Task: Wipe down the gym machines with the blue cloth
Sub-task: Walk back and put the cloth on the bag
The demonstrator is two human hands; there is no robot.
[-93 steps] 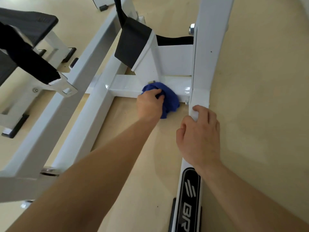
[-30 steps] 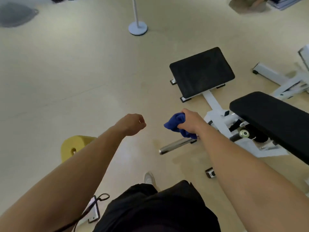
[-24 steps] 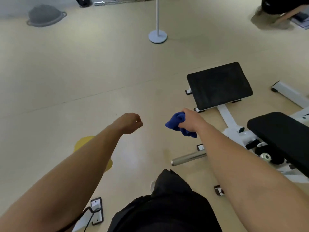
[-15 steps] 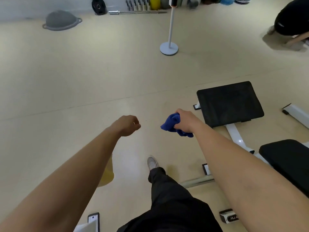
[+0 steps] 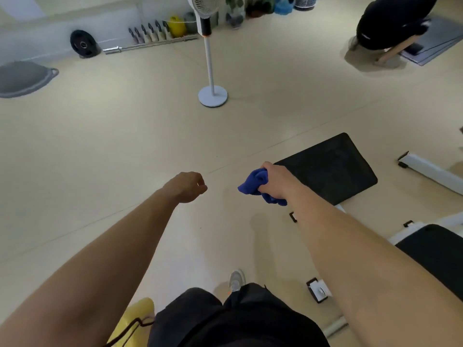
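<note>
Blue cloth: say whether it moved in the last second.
Yes, forward: blue cloth, in right hand, now level with the left corner of the black pad.

text: none legible; bench foot tag (image 5: 317, 292): too blurred; weight plate (image 5: 84, 43): markings unreadable

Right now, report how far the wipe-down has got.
Done: no wiped surface can be told from this view. In hand: the right grip holds the bunched blue cloth in the air, touching no machine; the left grip is curled on nothing. Left, probably: the black pad and black seat.
</note>
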